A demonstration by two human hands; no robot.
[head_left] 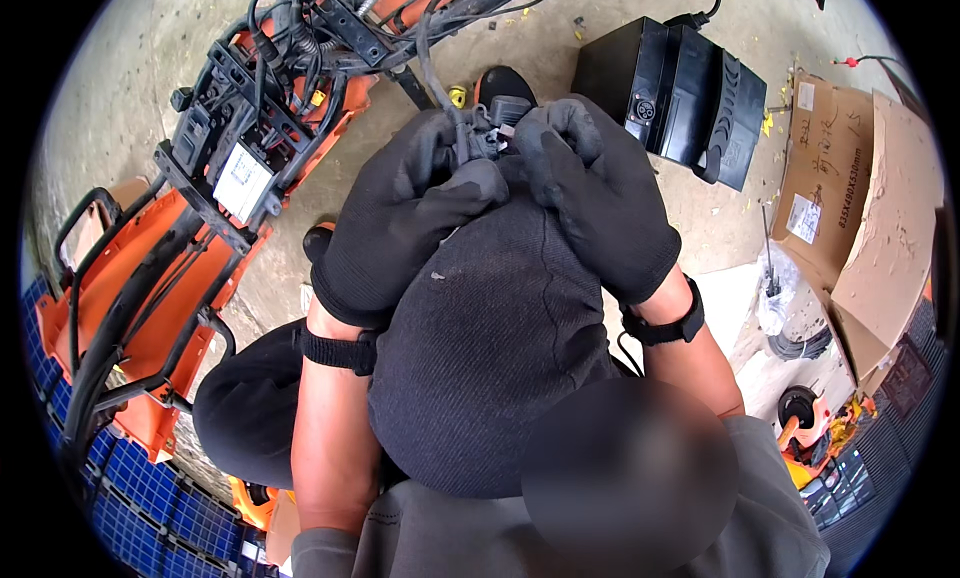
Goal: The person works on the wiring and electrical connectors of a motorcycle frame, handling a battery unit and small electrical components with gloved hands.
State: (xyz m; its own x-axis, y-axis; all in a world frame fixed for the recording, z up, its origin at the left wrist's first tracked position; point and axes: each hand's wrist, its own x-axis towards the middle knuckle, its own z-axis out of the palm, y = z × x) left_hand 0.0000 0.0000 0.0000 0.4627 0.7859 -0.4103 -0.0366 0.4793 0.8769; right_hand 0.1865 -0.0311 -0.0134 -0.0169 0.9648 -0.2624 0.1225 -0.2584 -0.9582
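Dark connector (486,141), between gloved hands (395,218)

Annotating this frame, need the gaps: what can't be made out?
All in the head view:
Small dark part: details too small, partly covered by the gloved fingers.
Exact grip of left hand and right hand: contacts hidden by those fingers.
Whether the grey cable joins that part: its end is lost among the hands.
Black box: cable cut off by upper edge.
Lower middle: covered by a blurred round patch.
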